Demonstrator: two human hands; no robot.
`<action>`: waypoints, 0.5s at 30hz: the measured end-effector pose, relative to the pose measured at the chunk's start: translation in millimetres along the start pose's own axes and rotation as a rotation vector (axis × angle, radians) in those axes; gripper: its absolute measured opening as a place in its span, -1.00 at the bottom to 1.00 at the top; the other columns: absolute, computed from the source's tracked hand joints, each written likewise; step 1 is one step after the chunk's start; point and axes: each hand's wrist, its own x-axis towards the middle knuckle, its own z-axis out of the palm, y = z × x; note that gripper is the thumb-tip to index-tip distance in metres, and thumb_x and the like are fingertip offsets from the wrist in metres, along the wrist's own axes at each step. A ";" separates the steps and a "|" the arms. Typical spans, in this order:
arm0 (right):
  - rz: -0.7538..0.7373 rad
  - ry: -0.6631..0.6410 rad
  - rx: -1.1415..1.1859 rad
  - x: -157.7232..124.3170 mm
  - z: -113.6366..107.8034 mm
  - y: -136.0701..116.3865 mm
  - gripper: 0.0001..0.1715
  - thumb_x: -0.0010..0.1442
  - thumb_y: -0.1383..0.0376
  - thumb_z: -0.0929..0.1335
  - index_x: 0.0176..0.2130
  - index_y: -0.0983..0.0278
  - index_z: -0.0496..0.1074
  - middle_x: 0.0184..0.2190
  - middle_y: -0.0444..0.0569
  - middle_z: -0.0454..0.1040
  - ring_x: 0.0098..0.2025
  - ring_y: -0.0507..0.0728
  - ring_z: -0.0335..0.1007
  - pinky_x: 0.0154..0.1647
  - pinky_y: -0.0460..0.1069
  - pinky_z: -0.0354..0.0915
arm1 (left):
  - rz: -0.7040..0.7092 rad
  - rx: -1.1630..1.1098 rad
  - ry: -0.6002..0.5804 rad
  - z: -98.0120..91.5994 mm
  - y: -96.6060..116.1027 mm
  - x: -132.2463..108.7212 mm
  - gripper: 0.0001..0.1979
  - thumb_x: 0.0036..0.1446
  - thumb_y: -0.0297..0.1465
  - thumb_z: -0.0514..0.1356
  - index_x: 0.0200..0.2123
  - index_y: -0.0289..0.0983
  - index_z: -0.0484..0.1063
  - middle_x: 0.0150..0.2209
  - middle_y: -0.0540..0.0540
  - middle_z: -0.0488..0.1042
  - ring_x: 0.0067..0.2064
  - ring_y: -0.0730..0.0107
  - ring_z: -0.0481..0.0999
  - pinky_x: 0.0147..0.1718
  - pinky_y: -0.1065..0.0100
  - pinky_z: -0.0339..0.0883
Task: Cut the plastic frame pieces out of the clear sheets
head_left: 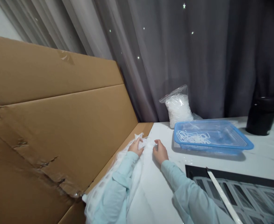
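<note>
A long, crumpled strip of thin, white, see-through material (106,175) runs along the left side of the white table, under my left sleeve. My left hand (136,147) is curled over its far end, with the fingers bent into the gathered white folds. Just to the right, my right hand (160,152) is at the edge of the same bunched material. Its index finger and thumb are curved with a gap between them, and the fingertips are near or touching the folds. Whether the strip is fabric or plastic I cannot tell.
A large cardboard sheet (69,121) stands at the left. Behind the hands are a zip bag of small white pieces (178,109) and a blue basket (234,143) containing white loops. A black cup (261,118), a pale strip (223,194) and a dark patterned sheet (204,173) are on the right.
</note>
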 end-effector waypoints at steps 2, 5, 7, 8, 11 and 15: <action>0.020 0.009 -0.016 0.8 0.6 -0.7 -0.69 0.35 0.21 0.37 0.02 0.31 0.40 -0.02 0.03 0.44 -0.03 0.18 0.43 0.03 0.18 0.37 | 0.074 0.004 -0.022 -3.7 3.2 -2.9 -0.65 0.29 -0.27 0.19 0.10 -0.23 0.36 0.11 -0.18 0.38 0.06 0.17 0.44 0.05 0.02 0.38; 0.057 0.016 -0.019 2.5 2.0 -1.7 -0.68 0.35 0.21 0.37 0.03 0.32 0.39 -0.05 0.02 0.45 -0.11 0.14 0.46 -0.06 0.13 0.42 | 0.139 -0.002 -0.037 -5.5 4.9 -5.1 -0.66 0.29 -0.27 0.19 0.09 -0.23 0.37 0.09 -0.17 0.40 0.04 0.18 0.45 0.05 0.02 0.38; 0.085 0.013 -0.020 3.1 2.3 -1.0 -0.69 0.36 0.21 0.36 0.03 0.32 0.39 -0.05 0.02 0.45 -0.12 0.14 0.46 -0.07 0.12 0.43 | 0.177 -0.021 -0.027 -4.6 2.9 -5.5 -0.67 0.29 -0.27 0.19 0.08 -0.23 0.38 0.07 -0.17 0.41 0.03 0.19 0.46 0.03 0.03 0.39; 0.098 0.009 -0.019 3.0 2.1 -0.4 -0.70 0.36 0.20 0.36 0.02 0.31 0.40 -0.05 0.02 0.45 -0.12 0.14 0.46 -0.06 0.12 0.43 | 0.196 -0.034 -0.015 -3.9 1.2 -5.4 -0.68 0.29 -0.27 0.19 0.07 -0.22 0.39 0.07 -0.17 0.41 0.03 0.20 0.46 0.03 0.05 0.39; 0.125 -0.010 0.000 1.5 1.1 1.5 -0.74 0.37 0.20 0.35 -0.01 0.29 0.42 -0.04 0.03 0.45 -0.08 0.14 0.44 -0.03 0.12 0.41 | 0.252 -0.077 0.025 -1.8 -5.2 -4.3 -0.70 0.30 -0.26 0.18 0.05 -0.22 0.40 0.06 -0.16 0.42 0.01 0.22 0.46 0.02 0.07 0.40; 0.133 -0.040 0.102 0.7 1.2 0.7 -0.75 0.36 0.20 0.36 -0.03 0.30 0.43 -0.08 0.01 0.46 -0.11 0.13 0.45 -0.05 0.11 0.42 | 0.297 -0.111 0.040 -0.2 -10.8 -0.1 -0.70 0.30 -0.25 0.18 0.04 -0.24 0.41 0.06 -0.17 0.43 0.04 0.20 0.45 0.05 0.03 0.37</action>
